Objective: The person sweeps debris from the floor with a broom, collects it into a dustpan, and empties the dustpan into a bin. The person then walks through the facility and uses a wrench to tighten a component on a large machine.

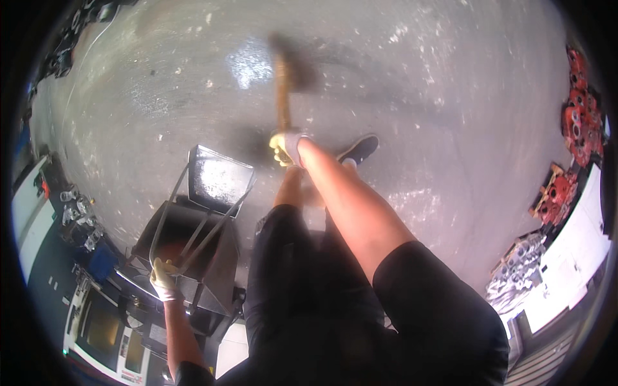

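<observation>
My right hand (286, 149): closed round one blurred tan-shafted tool (282, 96), extending far over the floor (438, 128). My left hand (165, 280): curled on one dark metal bin (220, 273), near left; uneven pulling could tip it. Shoe (360, 149), one visible: a stray swing might strike it.

Red parts (582, 125) and silvery parts (517, 273) lie toward the right edge.
</observation>
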A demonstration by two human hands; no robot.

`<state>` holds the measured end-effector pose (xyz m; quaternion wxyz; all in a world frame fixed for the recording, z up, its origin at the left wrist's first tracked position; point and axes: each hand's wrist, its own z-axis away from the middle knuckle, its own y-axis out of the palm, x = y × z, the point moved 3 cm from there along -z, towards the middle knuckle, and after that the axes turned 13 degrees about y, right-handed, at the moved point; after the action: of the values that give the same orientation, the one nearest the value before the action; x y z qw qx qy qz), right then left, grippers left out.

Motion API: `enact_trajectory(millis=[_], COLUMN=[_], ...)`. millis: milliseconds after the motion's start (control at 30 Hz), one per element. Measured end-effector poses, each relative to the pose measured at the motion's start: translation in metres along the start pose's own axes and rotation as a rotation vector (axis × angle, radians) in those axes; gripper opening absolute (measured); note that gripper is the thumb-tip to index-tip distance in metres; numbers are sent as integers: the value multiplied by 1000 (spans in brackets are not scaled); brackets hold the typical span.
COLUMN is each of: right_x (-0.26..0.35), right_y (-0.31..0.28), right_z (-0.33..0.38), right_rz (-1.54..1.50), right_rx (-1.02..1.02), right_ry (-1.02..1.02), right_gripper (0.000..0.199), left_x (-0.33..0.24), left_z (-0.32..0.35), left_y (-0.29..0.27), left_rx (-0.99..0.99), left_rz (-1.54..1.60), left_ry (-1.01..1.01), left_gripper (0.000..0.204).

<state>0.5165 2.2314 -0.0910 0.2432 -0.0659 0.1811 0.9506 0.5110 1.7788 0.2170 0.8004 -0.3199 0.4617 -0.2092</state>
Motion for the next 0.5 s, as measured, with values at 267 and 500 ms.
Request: enact_trajectory(millis=[267, 500], right_x=[-46, -249], right_y=[-42, -279], right_z=[86, 148], right_rz=[-36, -462], right_rx=[165, -485], right_ry=[-17, 10], right_gripper=[20, 17], left_x=[19, 34], left_z=[-15, -23], left_y=[1, 10], left_rx=[-59, -67], left_rz=[90, 104], left_ry=[-82, -214], left_gripper=[38, 33])
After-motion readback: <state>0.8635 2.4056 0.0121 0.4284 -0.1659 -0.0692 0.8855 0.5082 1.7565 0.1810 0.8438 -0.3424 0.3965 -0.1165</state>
